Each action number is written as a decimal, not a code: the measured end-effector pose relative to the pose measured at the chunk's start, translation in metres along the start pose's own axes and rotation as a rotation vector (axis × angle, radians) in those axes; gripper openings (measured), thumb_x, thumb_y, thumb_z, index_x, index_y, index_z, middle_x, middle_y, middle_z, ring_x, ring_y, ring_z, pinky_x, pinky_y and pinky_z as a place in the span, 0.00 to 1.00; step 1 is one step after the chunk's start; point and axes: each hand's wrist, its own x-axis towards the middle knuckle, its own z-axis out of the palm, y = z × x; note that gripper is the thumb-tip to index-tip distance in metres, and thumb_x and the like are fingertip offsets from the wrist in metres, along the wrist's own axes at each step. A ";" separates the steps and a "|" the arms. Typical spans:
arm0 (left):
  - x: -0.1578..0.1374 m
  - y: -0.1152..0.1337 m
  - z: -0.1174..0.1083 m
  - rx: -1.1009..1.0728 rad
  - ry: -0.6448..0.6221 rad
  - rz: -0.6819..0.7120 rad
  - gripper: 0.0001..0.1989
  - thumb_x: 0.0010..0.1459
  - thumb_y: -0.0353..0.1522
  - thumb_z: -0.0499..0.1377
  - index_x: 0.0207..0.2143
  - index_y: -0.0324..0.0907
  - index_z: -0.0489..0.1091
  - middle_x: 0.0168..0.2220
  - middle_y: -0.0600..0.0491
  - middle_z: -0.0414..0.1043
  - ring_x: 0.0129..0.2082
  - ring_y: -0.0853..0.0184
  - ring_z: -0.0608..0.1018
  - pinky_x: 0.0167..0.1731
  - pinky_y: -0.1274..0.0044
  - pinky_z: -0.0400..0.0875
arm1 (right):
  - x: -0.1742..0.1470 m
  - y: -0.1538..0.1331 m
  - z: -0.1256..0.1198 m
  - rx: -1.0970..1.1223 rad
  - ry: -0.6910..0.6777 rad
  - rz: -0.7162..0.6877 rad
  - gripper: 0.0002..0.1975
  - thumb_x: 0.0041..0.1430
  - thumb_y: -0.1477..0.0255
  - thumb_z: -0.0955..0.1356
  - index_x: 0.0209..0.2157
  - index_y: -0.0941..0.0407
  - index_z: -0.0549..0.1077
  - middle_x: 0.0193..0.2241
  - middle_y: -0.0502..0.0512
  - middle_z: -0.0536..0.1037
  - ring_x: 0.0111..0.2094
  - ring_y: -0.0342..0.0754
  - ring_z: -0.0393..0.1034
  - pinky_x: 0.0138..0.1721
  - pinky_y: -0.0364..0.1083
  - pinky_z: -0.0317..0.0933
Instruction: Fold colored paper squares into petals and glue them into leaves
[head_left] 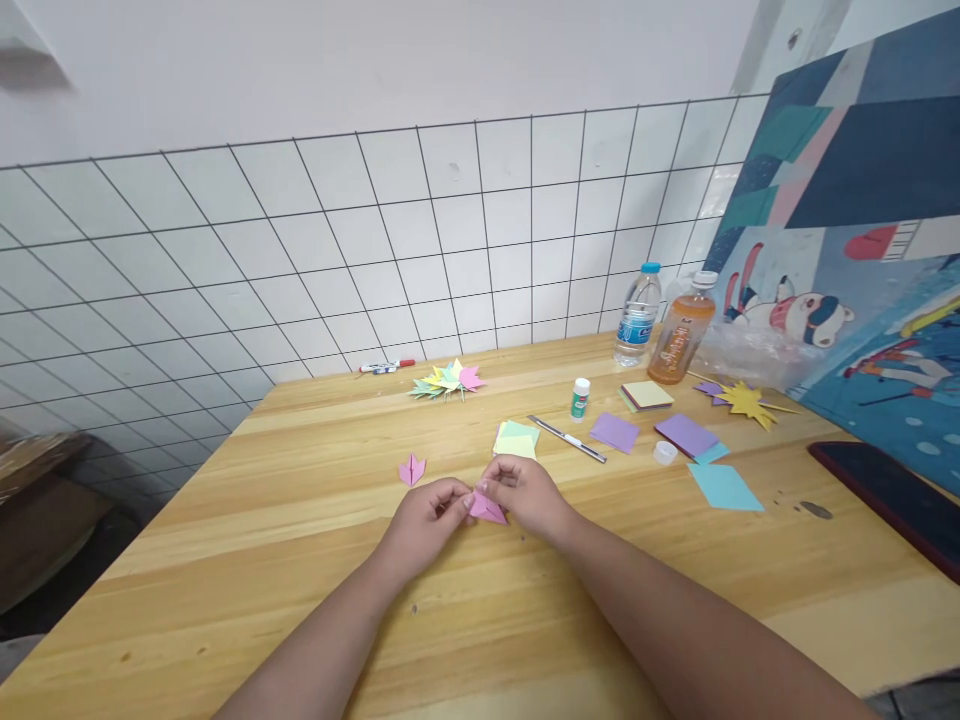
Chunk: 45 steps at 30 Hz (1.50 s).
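Note:
Between my two hands is a pink folded paper (489,508), low over the wooden table. My left hand (429,522) pinches its left corner with thumb and fingertips. From above and to the right, my right hand (528,492) pinches its upper edge, covering part of the paper. A second pink folded piece (412,470) lies on the table beyond my left hand. Just past my right hand sits a small stack of yellow and green paper squares (517,440), partly hidden by the fingers.
A utility knife (568,439), glue stick (580,399), purple squares (614,432) and a blue sheet (726,487) lie on the right. Two bottles (681,328) stand behind them. A multicoloured folded-paper piece (448,379) and markers (387,367) lie near the tiled wall. A dark phone-like slab (885,500) lies far right.

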 end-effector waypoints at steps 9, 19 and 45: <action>0.005 -0.006 -0.005 -0.251 0.151 -0.158 0.17 0.50 0.45 0.59 0.29 0.39 0.71 0.21 0.54 0.72 0.22 0.68 0.72 0.26 0.79 0.66 | -0.006 0.004 0.000 -0.136 -0.086 -0.172 0.19 0.51 0.75 0.67 0.46 0.52 0.65 0.35 0.51 0.73 0.31 0.42 0.71 0.33 0.42 0.64; 0.005 -0.007 -0.002 -0.312 0.090 -0.168 0.17 0.49 0.44 0.60 0.34 0.39 0.72 0.27 0.50 0.75 0.29 0.65 0.76 0.29 0.77 0.68 | -0.005 0.004 -0.002 -0.320 -0.056 -0.212 0.19 0.53 0.78 0.64 0.47 0.51 0.65 0.34 0.50 0.73 0.30 0.42 0.70 0.34 0.42 0.64; 0.004 -0.005 -0.002 -0.241 0.016 -0.107 0.14 0.54 0.41 0.56 0.29 0.39 0.70 0.24 0.53 0.71 0.25 0.69 0.71 0.27 0.78 0.64 | -0.006 0.001 -0.006 -0.646 -0.039 -0.170 0.14 0.60 0.71 0.58 0.40 0.53 0.73 0.32 0.51 0.78 0.33 0.45 0.70 0.32 0.41 0.57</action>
